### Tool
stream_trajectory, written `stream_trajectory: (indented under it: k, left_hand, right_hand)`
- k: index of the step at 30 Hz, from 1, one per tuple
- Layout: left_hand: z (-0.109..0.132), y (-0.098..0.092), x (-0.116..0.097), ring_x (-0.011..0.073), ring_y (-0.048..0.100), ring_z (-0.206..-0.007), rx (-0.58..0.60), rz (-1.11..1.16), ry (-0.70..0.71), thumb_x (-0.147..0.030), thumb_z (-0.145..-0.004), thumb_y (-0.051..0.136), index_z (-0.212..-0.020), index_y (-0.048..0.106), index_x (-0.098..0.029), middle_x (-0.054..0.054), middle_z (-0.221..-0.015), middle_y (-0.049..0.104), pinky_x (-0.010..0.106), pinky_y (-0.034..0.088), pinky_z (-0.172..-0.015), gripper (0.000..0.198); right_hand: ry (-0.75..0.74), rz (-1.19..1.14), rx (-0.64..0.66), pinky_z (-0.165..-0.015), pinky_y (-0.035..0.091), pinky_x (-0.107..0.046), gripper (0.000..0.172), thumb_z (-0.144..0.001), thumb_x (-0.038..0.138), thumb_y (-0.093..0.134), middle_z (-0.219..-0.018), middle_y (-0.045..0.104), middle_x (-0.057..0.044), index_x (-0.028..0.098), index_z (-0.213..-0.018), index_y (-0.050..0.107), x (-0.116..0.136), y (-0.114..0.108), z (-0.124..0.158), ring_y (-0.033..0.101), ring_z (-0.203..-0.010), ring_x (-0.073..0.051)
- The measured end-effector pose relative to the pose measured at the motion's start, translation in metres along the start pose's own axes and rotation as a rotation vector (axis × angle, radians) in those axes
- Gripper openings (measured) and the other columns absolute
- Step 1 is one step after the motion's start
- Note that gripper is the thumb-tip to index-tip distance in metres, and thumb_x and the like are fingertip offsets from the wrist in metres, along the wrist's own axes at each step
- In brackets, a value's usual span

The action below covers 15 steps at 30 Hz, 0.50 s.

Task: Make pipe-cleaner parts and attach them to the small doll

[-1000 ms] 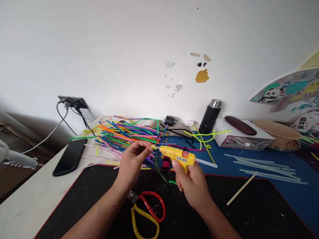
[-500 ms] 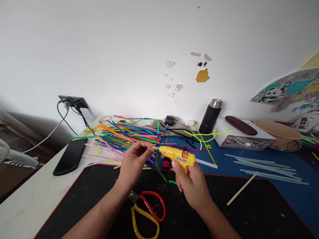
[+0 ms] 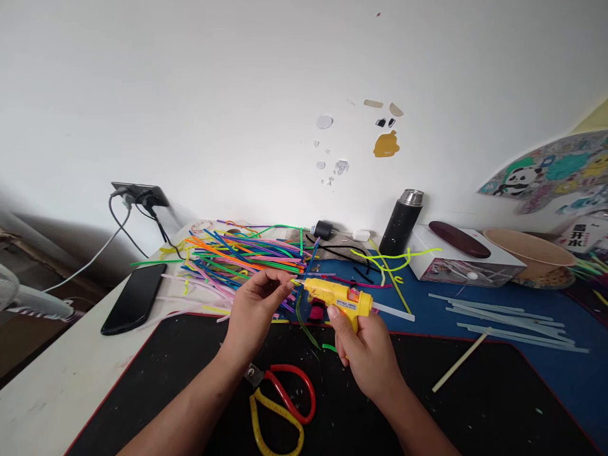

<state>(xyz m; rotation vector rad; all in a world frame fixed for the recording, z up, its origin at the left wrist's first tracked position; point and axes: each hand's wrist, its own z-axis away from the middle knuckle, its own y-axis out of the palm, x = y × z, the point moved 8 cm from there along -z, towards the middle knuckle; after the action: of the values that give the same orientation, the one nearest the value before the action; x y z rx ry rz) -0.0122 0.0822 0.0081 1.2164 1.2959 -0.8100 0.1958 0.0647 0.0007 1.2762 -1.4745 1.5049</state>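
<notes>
The right hand (image 3: pixel 368 348) is wrapped around the grip of a yellow plastic pistol-shaped glue gun (image 3: pixel 335 296), which is held above the far edge of a black rectangular mat with red edging (image 3: pixel 190 392), nozzle to the left. The thumb and forefinger of the left hand (image 3: pixel 254 307) are pinched together on a small yellow-green strip (image 3: pixel 296 282) at the nozzle tip; whether tip and strip touch cannot be determined. Principal hazard: burns to the left fingertips, caused by their position just beside the nozzle, should it be hot. Secondary hazard: misplaced or excess adhesive, caused by a slip of the pinch or too firm a squeeze; the trigger is hidden behind the fingers. Stray drips could foul the heap of multicoloured fuzzy pipe cleaners (image 3: pixel 251 259) on the far left. The translucent white glue stick (image 3: pixel 396 311) projecting from the rear of the gun could catch nearby strands if the gun is swung right. Markings: the pale label (image 3: pixel 357 307) on the gun bears print too small to read. A white sign with black characters (image 3: pixel 580 231) at far right shows 开水 legibly; its uppermost character is uncertain. No brand name is legible.
</notes>
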Motion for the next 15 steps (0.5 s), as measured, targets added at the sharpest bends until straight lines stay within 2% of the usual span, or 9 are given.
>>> stream_trajectory:
  k: [15]
  left_hand:
    - [-0.0029, -0.0015, 0.0049, 0.0156, 0.062, -0.081, -0.004, 0.062, -0.029, -0.035, -0.073, 0.093, -0.083, 0.077, -0.019, 0.001, -0.084, 0.071, 0.025, 0.049, -0.077, 0.025]
  right_hand:
    - [0.006, 0.005, -0.004, -0.043, 0.036, -0.026, 0.067, -0.102, 0.070, 0.049, -0.041, 0.048, 0.001, 0.024, -0.053, 0.046, -0.0009, -0.0009, -0.0018, 0.046, -0.038, -0.012]
